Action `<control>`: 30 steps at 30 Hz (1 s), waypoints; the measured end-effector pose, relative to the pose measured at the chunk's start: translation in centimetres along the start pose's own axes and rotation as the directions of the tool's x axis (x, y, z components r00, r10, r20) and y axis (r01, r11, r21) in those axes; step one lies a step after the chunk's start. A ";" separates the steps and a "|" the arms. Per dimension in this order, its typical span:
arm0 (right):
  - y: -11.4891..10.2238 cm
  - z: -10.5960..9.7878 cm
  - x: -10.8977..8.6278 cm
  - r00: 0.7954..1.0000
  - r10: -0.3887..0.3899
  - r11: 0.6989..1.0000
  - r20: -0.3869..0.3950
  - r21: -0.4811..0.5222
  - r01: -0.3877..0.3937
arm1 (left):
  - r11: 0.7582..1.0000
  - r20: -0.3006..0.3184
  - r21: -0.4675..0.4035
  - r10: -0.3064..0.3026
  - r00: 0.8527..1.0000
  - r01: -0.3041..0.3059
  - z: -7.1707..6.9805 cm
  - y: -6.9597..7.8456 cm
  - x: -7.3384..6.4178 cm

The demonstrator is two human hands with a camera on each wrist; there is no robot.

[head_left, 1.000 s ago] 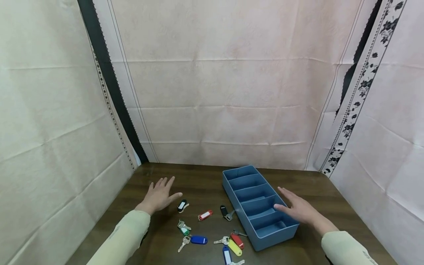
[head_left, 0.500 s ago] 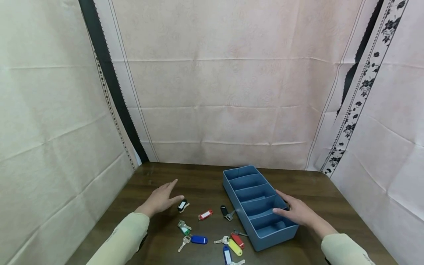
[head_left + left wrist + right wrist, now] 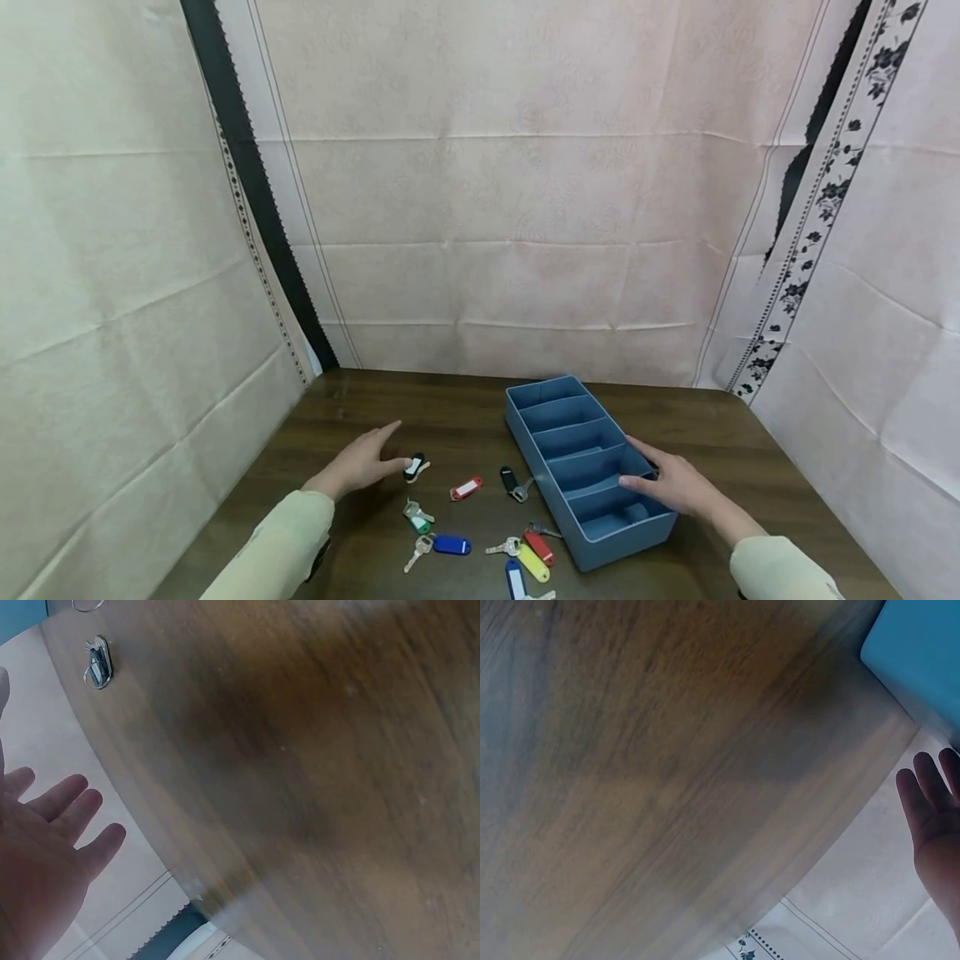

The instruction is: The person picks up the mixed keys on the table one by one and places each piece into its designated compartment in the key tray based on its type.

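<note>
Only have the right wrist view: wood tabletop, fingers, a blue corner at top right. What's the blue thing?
Observer: Head view shows a blue, oblong, plastic-looking tray split into five compartments in a row.

Operator: And over on the left?

Observer: The left hand has its thumb tip right by a small black key tag with a white label; can't tell whether they touch.

Operator: Other tags near the tray?

Observer: Yes, a yellow oblong key tag lies beside a red oblong key tag, left of the tray's near end.

Pale green sleeves [image 3: 270,546], one above a dark, perhaps strap-like band [image 3: 318,561].
</note>
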State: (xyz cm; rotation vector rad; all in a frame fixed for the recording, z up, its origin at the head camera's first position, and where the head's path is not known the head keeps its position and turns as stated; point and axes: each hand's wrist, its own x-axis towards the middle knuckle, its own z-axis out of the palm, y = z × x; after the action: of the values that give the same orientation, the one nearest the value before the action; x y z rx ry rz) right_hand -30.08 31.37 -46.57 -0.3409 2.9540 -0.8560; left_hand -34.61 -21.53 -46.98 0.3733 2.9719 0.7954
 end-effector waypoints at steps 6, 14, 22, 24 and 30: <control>0.1 0.1 -0.1 1.000 0.010 1.000 0.000 0.028 -0.010 | 1.000 0.007 -0.020 0.000 1.000 0.000 0.4 -0.3 0.0; 0.1 0.1 0.2 1.000 0.005 0.998 -0.004 0.062 -0.005 | 0.999 0.010 -0.041 0.028 1.000 -0.028 0.9 -0.8 0.0; 0.2 -0.2 0.4 0.999 0.025 0.974 0.043 0.224 -0.034 | 0.998 0.037 -0.062 -0.008 0.999 0.010 1.0 -0.9 0.0; 0.3 -0.4 0.3 0.998 0.015 0.959 0.062 0.282 -0.032 | 0.998 0.042 -0.067 -0.007 0.999 0.010 1.1 -0.9 0.0; 0.8 -0.8 0.3 0.994 0.024 0.911 0.111 0.408 -0.068 | 0.996 0.050 -0.088 0.002 0.999 0.002 1.4 -0.9 0.1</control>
State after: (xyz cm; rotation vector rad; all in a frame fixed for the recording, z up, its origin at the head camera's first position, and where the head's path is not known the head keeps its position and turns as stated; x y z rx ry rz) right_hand -30.58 32.40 -46.28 -0.2788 2.5829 -1.3704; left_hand -34.82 -21.63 -48.62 0.3830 2.8795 0.8990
